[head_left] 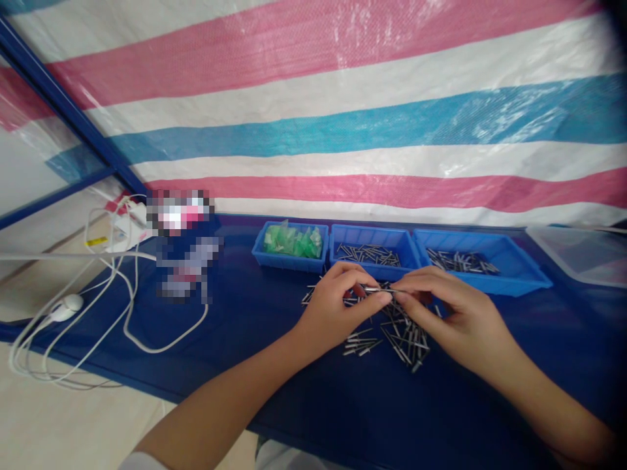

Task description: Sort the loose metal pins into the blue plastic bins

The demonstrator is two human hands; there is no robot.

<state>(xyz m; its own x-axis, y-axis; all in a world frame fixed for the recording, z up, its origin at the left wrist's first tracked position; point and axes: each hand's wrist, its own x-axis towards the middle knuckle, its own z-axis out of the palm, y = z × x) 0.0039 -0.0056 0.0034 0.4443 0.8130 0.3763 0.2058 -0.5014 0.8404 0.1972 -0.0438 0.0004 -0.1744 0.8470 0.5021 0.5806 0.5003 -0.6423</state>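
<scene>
Between my two hands, above the table, a thin metal blind rivet [379,290] lies roughly level. My left hand [337,303] pinches it from the left with thumb and forefinger. On the other side my right hand [448,310] is closed, its thumb and fingertips at the rivet's right end. Beneath and around the hands spreads a loose pile of blind rivets [406,336], partly covered by my fingers. Behind them, a middle blue bin [336,236] and a right blue bin [519,277] each contain more of these slim metal pieces.
A left blue bin [289,263] holds green and clear plastic bits. A clear plastic tray [578,258] is at the far right. White cables [130,320] loop over the table's left side, near a blurred-out object [189,271]. Striped sheeting [343,137] hangs behind the blue table [362,418].
</scene>
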